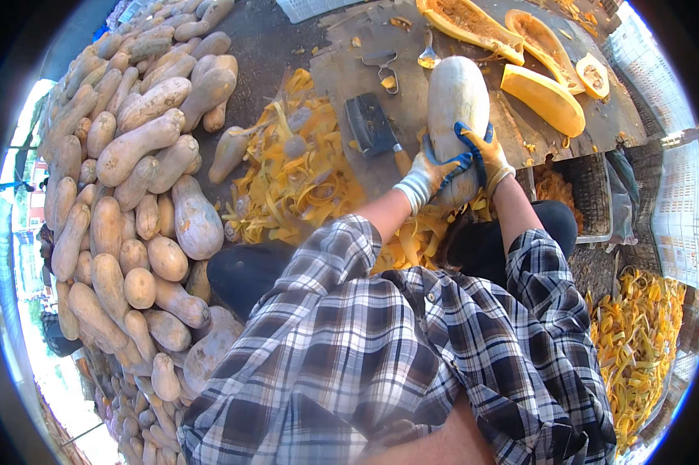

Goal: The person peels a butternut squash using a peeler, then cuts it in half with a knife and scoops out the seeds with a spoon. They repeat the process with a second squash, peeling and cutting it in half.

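Observation:
A large, long squash (459, 99) with pale, unpeeled skin lies on the brown board (332, 75) before me, its far end pointing away. My left hand (439, 170), in a white knit glove with blue and orange-stained parts, grips its near left side. On its right side, my right hand (484, 152) in a matching glove holds it too, with the fingertips of both hands close together. A broad-bladed cleaver (370, 123) with a wooden handle rests just left of the squash. Beyond it are a Y-shaped peeler (388, 75) and a metal spoon (428, 57).
Orange peelings (303, 174) heap up left of the board. A big pile of squashes (146, 139) fills the left. Cut squash halves (471, 26) and a peeled piece (544, 100) lie far right. A crate (596, 197) holds orange pulp; more peelings (637, 349) sit at lower right.

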{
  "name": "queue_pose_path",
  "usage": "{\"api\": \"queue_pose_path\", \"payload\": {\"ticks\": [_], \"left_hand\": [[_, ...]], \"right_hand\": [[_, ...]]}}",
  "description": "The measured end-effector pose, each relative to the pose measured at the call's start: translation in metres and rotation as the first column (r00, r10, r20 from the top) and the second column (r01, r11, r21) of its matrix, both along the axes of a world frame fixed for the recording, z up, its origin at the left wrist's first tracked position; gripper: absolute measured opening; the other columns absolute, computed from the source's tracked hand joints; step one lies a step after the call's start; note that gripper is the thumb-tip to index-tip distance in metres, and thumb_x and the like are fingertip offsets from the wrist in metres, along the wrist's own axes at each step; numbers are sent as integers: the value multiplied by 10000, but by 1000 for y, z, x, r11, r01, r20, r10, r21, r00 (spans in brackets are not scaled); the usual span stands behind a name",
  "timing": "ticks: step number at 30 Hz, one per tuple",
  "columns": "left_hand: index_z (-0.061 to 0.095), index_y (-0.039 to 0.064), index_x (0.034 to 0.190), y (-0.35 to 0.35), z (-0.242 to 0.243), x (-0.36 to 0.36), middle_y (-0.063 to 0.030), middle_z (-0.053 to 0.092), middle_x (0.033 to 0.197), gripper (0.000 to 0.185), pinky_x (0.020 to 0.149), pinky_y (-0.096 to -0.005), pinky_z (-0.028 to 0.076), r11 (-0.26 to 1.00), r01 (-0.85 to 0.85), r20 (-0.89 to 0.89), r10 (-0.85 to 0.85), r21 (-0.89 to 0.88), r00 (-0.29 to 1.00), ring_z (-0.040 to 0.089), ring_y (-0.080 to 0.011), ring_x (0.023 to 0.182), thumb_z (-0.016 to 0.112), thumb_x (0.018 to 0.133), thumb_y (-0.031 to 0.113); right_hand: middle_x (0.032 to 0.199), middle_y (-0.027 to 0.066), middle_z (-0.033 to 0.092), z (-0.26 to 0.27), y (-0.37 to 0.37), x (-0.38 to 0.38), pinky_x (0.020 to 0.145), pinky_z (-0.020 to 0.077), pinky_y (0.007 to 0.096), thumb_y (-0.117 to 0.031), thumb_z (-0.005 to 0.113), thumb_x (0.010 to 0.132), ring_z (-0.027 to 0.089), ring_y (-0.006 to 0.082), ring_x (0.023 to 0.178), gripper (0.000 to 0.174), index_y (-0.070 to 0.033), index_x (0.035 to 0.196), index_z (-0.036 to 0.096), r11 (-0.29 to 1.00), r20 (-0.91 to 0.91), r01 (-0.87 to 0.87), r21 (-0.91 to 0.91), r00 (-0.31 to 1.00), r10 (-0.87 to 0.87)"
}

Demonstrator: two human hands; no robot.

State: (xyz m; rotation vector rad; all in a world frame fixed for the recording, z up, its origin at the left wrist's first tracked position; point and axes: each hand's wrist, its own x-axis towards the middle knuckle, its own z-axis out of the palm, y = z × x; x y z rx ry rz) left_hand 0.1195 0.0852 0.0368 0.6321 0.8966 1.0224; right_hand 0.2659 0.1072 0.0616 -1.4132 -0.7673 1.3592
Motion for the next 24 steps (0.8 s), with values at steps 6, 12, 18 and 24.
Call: {"api": "queue_pose_path", "payload": {"ticks": [6, 12, 18, 24], "left_hand": [[412, 59, 1449, 0, 33, -41, -250, 444, 1440, 720, 1026, -395, 468, 862, 507, -977, -114, -7, 180, 554, -382, 1223, 660, 890, 440], [65, 96, 1576, -1, 36, -43, -362, 232, 1528, 1046, 1028, -444, 472, 751, 457, -878, -376, -477, -297, 509, -443, 1283, 687, 841, 504], [292, 12, 1478, -24, 2, -89, -292, 438, 1420, 844, 1074, -451, 416, 935, 315, -956, 68, 161, 287, 464, -461, 1286, 716, 772, 193], [322, 68, 1494, 48, 17, -158, -287, 463, 1395, 811, 1036, -433, 453, 881, 431, -981, 168, 195, 99, 517, -422, 1242, 695, 787, 202]], "right_hand": [[1298, 172, 581, -6, -3, 5, 912, 537, 384, -303, 891, 680, 604, 263, 1130, 1004, -55, 1475, 330, 993, 341, -93, 73, 938, 63], [1321, 182, 567, 1, -4, -13, 937, 530, 387, -298, 895, 666, 590, 283, 1174, 1126, -67, 1530, 210, 992, 286, -126, -9, 950, 124], [1289, 170, 581, 10, -4, -5, 932, 524, 398, -269, 880, 675, 596, 281, 1141, 984, -72, 1469, 333, 996, 402, -60, 64, 915, 30], [1352, 215, 545, 8, -8, -11, 975, 494, 378, -297, 892, 658, 573, 296, 1193, 1149, -40, 1535, 196, 999, 366, -42, 21, 930, 31]]}}
